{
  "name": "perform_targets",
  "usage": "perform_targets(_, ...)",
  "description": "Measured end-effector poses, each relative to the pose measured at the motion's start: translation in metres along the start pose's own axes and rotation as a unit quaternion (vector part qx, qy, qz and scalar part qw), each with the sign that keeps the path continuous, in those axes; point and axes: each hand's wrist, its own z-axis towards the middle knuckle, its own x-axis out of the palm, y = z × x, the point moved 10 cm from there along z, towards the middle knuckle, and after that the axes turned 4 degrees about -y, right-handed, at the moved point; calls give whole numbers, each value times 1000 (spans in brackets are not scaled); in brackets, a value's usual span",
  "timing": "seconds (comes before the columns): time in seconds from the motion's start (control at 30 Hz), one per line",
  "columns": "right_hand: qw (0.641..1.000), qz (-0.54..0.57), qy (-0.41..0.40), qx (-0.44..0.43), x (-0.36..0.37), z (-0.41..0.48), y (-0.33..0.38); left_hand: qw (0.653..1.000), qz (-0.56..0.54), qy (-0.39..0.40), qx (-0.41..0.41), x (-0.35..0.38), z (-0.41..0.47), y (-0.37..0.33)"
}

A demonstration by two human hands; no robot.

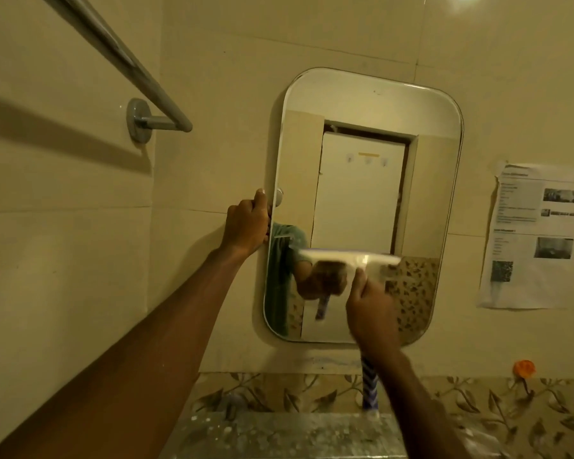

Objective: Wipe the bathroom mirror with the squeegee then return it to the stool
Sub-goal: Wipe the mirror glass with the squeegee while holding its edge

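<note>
Left arm stretched up and forward, left hand (247, 225) curled over the left edge of the mirror (362, 104), right forearm raised, right hand (371, 313) closed in a fist low on the mirror, knuckles toward the camera

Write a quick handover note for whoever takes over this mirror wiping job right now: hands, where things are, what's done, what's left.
Left hand: gripping the left edge of the mirror, steadying it.
Right hand: closed around the squeegee handle, blade lying across the lower part of the glass.
Done: cannot tell how much is already wiped; the glass shows no clear streaks either way.
Left: finish the strokes to the bottom edge, then put the squeegee back on the stool, which is not in view.
</note>
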Motion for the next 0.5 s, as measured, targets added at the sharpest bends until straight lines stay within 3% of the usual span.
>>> perform_targets(0.13,998,-38,24,36,11,-27,-13,1000,-5,13,13,1,2,1)
perform_targets(0.3,999,22,-28,-36,-10,31,60,998,-42,39,-21,-3,2,0)
perform_targets(0.4,999,9,4,-49,5,36,81,995,-66,66,-42,0,9,-2)
perform_targets(0.5,998,-29,41,-33,35,-4,50,993,-66,86,-53,3,15,0)
